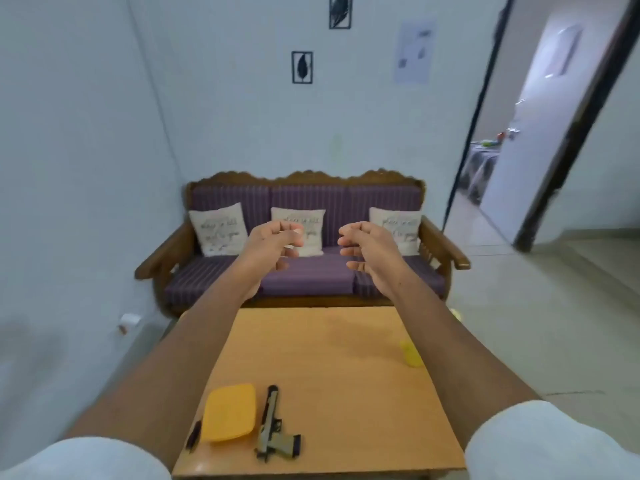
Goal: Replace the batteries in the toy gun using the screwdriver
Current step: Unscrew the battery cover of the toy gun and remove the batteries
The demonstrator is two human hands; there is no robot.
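Observation:
A tan and black toy gun (275,433) lies on the wooden table (329,368) near its front edge, barrel pointing away from me. Left of it sits a yellow lid (230,412), and a dark screwdriver (193,434) lies at the lid's left side. Both arms stretch out high above the table. My left hand (273,245) and my right hand (367,249) hover apart in front of the sofa, palms facing each other, fingers loosely curled, holding nothing.
A small yellow object (411,355) rests near the table's right edge. Behind the table stands a wooden sofa (304,268) with purple cushions and three pillows. An open doorway (519,150) is at the right. A white wall runs along the left.

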